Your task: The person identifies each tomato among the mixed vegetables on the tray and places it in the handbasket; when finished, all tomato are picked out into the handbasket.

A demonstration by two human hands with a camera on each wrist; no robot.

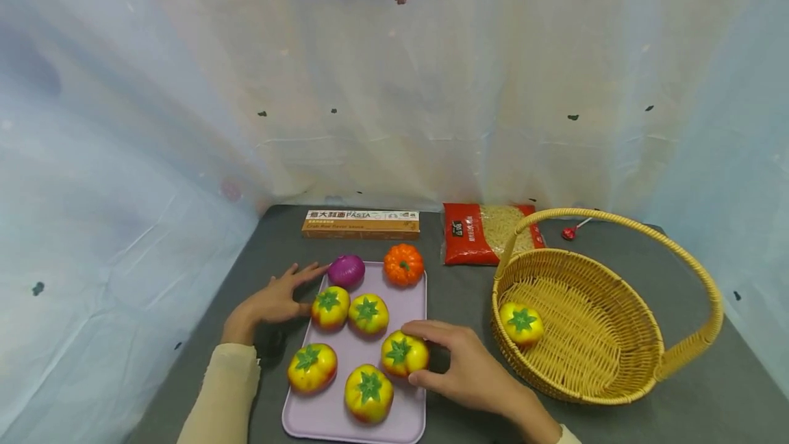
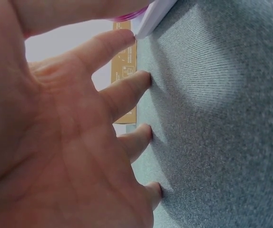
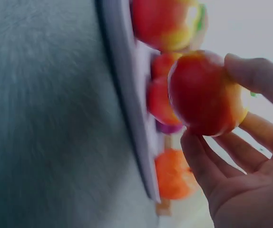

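My right hand point(image 1: 465, 368) pinches a yellow-red tomato-like fruit point(image 1: 404, 353) between thumb and fingers at the tray's right edge; in the right wrist view the fruit point(image 3: 205, 92) appears raised beside the tray point(image 3: 127, 71). Several similar fruits lie on the lilac tray point(image 1: 351, 430), with a purple onion point(image 1: 346, 271) and an orange pumpkin point(image 1: 403, 265) at its far end. My left hand point(image 1: 274, 303) rests at the tray's left edge with spread fingers, holding nothing; the left wrist view shows its fingertips point(image 2: 151, 78) on the grey cloth.
A wicker basket point(image 1: 647, 355) with a tall handle stands at the right, holding one similar fruit point(image 1: 521, 324). Behind lie a pasta box point(image 1: 361, 225), a red pasta bag point(image 1: 471, 235) and a red lollipop point(image 1: 570, 232). Curtains hang behind and at both sides.
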